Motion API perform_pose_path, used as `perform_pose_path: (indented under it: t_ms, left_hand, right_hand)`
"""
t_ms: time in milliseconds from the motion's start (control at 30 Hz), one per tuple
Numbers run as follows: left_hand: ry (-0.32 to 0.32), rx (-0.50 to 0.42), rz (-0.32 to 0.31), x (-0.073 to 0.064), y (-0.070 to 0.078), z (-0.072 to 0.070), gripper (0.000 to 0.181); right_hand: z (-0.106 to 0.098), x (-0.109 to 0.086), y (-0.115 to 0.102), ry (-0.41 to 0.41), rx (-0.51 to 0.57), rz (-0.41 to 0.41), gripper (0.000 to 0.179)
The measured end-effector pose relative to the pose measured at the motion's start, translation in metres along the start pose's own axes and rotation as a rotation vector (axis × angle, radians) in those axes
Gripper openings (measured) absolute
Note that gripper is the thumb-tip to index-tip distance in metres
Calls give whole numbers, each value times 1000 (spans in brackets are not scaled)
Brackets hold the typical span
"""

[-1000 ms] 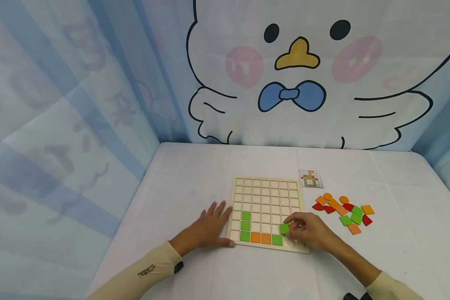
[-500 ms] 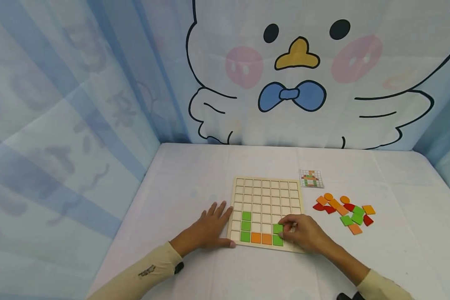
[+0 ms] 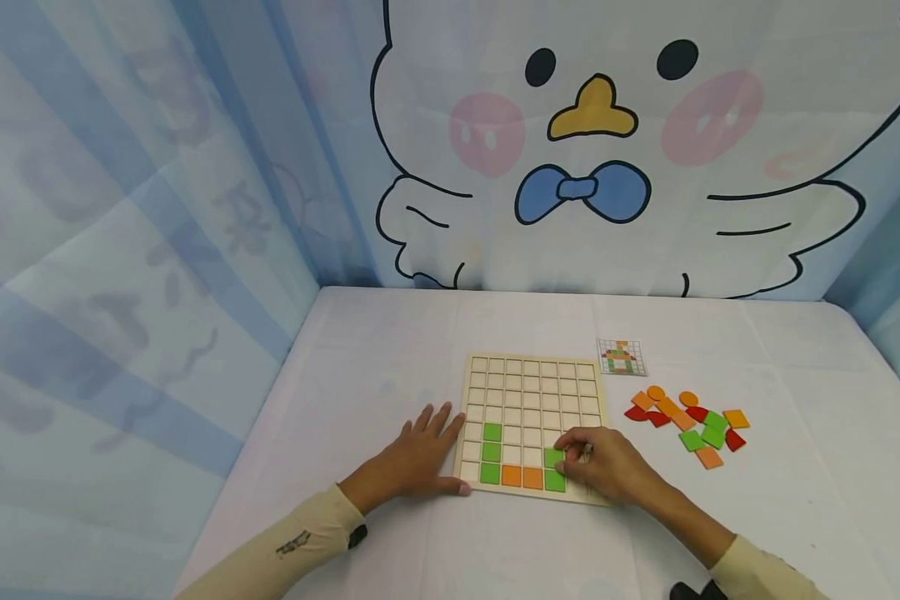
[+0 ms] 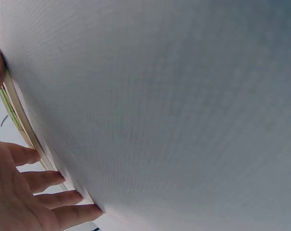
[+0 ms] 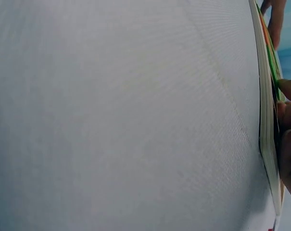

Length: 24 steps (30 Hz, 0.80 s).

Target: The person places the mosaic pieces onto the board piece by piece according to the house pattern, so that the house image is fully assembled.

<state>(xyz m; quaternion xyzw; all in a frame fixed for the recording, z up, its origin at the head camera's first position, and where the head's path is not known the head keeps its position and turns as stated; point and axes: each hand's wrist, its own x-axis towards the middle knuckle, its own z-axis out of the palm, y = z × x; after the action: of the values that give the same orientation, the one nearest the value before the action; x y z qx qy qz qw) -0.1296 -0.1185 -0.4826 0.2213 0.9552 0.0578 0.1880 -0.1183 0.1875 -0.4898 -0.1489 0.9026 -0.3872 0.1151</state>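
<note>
A wooden grid board (image 3: pixel 531 400) lies on the white table. Three green square tiles (image 3: pixel 491 451) stand in a column at its left, and two orange tiles (image 3: pixel 521 476) follow along the bottom row, ending at another green tile (image 3: pixel 555 481). Directly above that one, my right hand (image 3: pixel 607 465) pinches a green tile (image 3: pixel 552 457) between thumb and index finger, down at its cell. My left hand (image 3: pixel 418 454) rests spread on the table, fingertips and thumb at the board's left edge; in the left wrist view its fingers (image 4: pixel 42 180) reach along that edge.
To the board's right lies a loose scatter of orange, red and green tiles (image 3: pixel 681 418), some of them round or petal-shaped. Behind them is a small pattern card (image 3: pixel 622 357). A printed curtain (image 3: pixel 592 250) closes off the table's back.
My right hand has moved slightly left and brought the green tile, earlier tilted in its fingers, down into line above the bottom green tile. The left hand has stayed put.
</note>
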Motion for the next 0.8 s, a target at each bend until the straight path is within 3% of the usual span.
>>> perform_pose_path:
  t_ms: [233,800]
  left_hand:
    - [7,3,7,-1,0,0,107]
    - [13,14,20,0,-1,1,108]
  right_hand:
    - [0,0,0,-1,-21,-8,14]
    - [0,-1,-4,28,-75,56,15]
